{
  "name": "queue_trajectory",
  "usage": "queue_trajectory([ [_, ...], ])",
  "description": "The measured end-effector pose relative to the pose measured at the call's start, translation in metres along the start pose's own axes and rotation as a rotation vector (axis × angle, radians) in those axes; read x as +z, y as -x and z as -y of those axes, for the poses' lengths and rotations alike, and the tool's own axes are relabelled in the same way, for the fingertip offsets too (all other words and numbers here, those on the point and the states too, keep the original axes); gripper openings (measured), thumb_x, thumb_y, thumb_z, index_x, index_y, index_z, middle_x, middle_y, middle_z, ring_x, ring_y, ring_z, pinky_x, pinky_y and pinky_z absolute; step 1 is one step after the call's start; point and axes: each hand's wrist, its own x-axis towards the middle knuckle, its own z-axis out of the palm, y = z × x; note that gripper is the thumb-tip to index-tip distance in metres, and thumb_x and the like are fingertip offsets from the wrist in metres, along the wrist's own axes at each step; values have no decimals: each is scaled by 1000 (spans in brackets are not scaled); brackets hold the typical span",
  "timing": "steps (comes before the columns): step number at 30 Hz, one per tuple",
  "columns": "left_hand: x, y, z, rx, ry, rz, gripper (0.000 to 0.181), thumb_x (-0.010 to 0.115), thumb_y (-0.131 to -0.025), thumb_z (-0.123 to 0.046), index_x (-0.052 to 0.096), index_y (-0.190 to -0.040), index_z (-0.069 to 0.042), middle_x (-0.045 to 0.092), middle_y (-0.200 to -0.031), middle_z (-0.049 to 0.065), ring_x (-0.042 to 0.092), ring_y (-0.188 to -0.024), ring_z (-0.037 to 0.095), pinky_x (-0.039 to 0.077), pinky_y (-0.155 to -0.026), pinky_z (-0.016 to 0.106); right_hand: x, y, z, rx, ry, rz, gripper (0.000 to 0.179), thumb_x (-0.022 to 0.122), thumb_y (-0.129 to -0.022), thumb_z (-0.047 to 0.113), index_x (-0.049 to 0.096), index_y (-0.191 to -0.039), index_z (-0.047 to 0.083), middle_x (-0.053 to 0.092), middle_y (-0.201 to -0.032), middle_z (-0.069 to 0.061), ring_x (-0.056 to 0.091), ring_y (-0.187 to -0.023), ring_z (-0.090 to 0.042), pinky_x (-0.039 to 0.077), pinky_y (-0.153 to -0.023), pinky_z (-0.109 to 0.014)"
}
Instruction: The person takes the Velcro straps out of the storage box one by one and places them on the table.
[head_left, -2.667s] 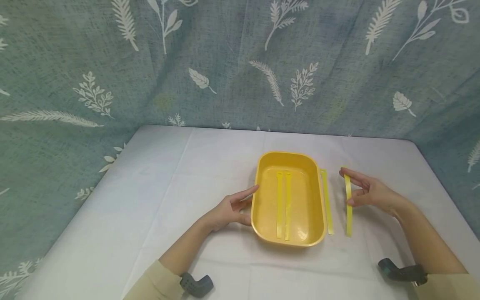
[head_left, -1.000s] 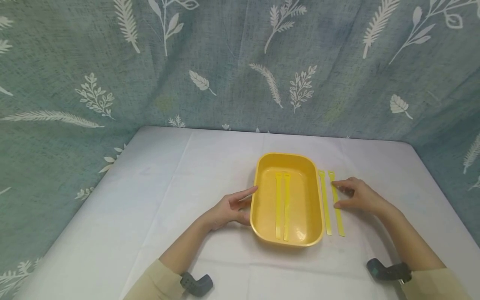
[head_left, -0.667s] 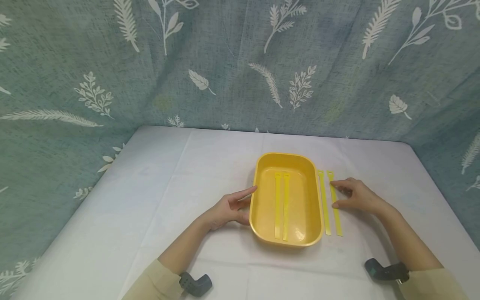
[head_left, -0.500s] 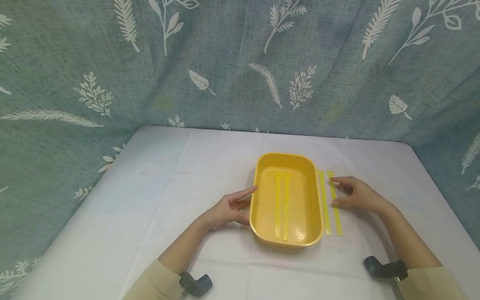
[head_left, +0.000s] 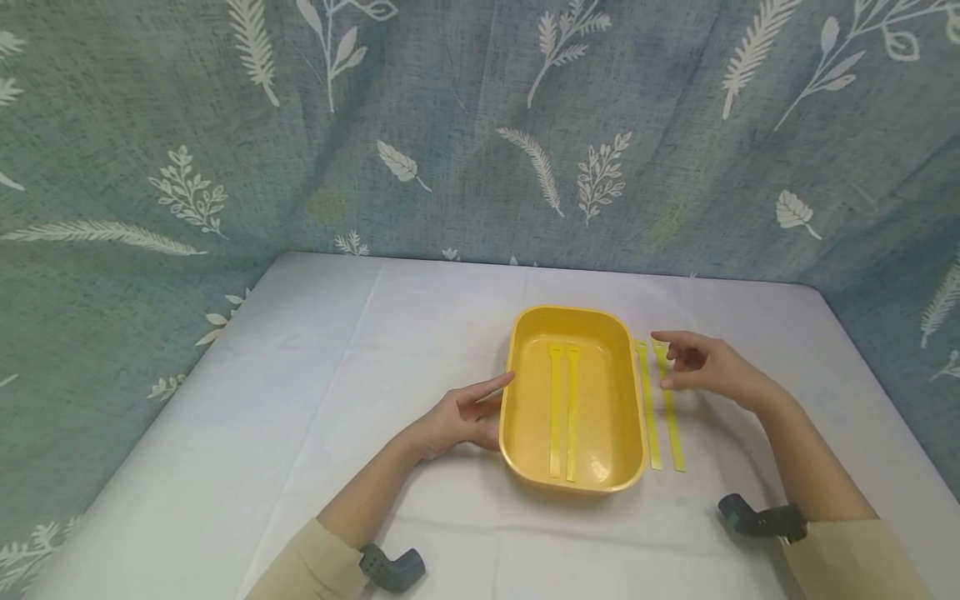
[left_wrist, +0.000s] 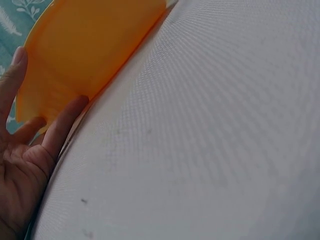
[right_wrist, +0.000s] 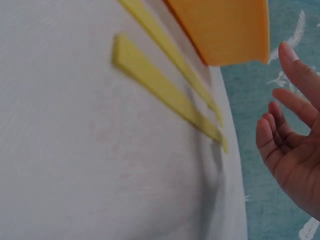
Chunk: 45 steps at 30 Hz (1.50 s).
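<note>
A yellow plastic tub (head_left: 618,400) stands on the table with two flat yellow strips (head_left: 555,425) lying side by side on its floor. My left hand (head_left: 453,423) rests its extended fingers and thumb against the tub's left wall; in the left wrist view the fingertips touch the tub's side (left_wrist: 95,45). Right of the tub lie two more yellow strips (head_left: 650,417), slotted at the far end and roughly parallel. Over the far part of the outer strip (head_left: 673,429) hovers my right hand (head_left: 708,364). In the right wrist view that hand is apart from the strips and holds nothing.
A white cloth (head_left: 375,333) covers the table. Behind it and along both sides hangs a green-blue curtain (head_left: 465,192) with white leaf prints. A dark wrist-worn device (head_left: 392,570) sits on the left arm, and another (head_left: 761,518) on the right.
My right hand brought a strip left, laid it beside the other outside strip and let it go. It has since risen and shifted away toward the far edge. The left hand stays put.
</note>
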Motion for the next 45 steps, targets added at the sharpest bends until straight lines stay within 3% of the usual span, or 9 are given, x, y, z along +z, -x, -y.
queue_trajectory([
  [13,-1,-1,3,-4,-5,-6,90,80,-74,-10,31,-149,-16,26,-156,1,30,-140,29,50,-94,37,-8,-17,32,-86,-138,126,66,74,-82,11,43,-138,-2,52,-108,-27,59,-84,-16,55,-72,-24],
  [24,-1,1,2,-3,-22,-4,91,82,-74,-18,30,-149,-17,24,-156,-1,28,-141,29,49,-96,37,-8,-42,70,-79,-159,280,67,75,-80,13,45,-139,3,52,-112,-30,60,-86,-20,55,-77,-29],
  [32,-1,0,2,13,-7,3,92,82,-73,-20,31,-149,-16,23,-157,0,25,-142,30,50,-94,38,6,-62,89,-56,-153,316,65,78,-78,15,50,-137,9,59,-107,-16,61,-91,-18,55,-79,-28],
  [35,-1,0,2,19,-11,11,90,81,-75,-17,30,-149,-15,23,-157,0,27,-141,30,50,-95,38,13,-68,91,-45,-166,332,65,77,-79,14,49,-137,7,60,-105,-17,61,-88,-17,54,-78,-26],
  [45,0,0,3,12,4,9,90,80,-75,-14,29,-149,-14,23,-157,2,27,-141,32,51,-93,40,37,-90,85,-22,-224,342,64,74,-83,15,46,-137,-2,65,-94,-4,60,-84,-16,53,-81,-33],
])
